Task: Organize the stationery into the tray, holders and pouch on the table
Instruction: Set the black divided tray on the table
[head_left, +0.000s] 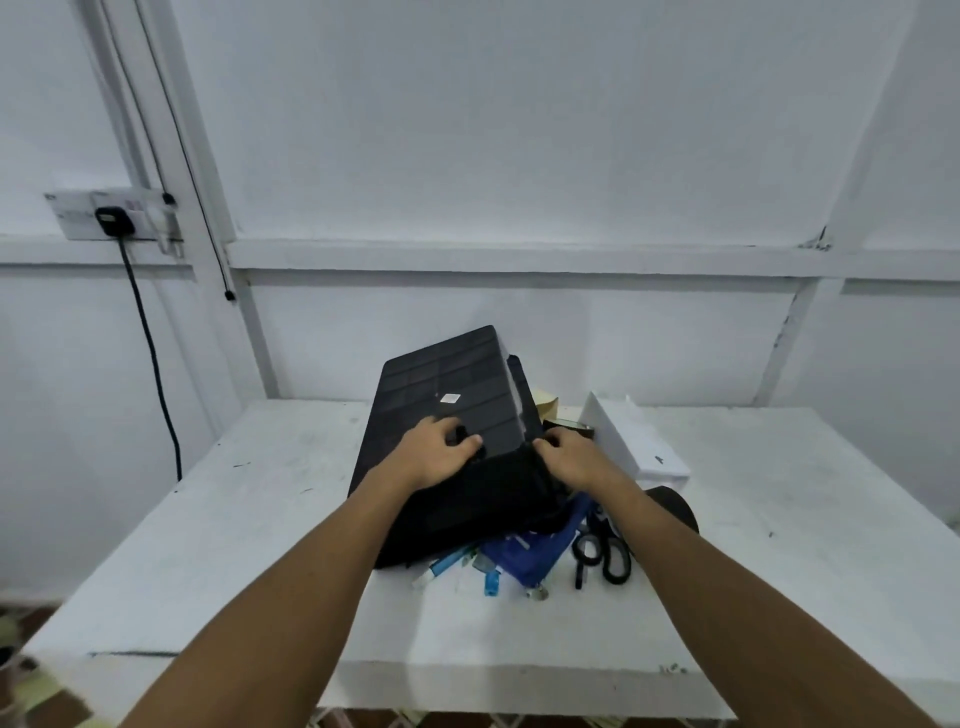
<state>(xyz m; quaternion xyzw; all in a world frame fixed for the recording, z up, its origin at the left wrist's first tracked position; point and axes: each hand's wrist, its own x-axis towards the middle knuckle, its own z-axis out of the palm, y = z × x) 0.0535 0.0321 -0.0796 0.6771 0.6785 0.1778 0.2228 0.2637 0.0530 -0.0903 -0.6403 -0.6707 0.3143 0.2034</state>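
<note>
Black plastic fills the middle of the white bench (218, 519): an organiser tray (447, 395), tipped upside down with its ribbed underside facing up, leans on a dark heap. The left hand (439, 457) curls its fingers over the tray's near edge, and the right hand (574, 460) grips the near right corner, so both hold it. This looks like the opening step, getting the tray free and upright before any sorting. Next it probably needs turning over and setting down flat.

Stationery lies loose toward the near edge: blue pouch (540, 553), scissors (605, 553), a blue pen (441, 564). A white box (631, 441) and a dark cylindrical holder (675, 506) crowd the right side. The left half of the bench offers the widest room; the tray's far end sits close to the back edge by the wall.
</note>
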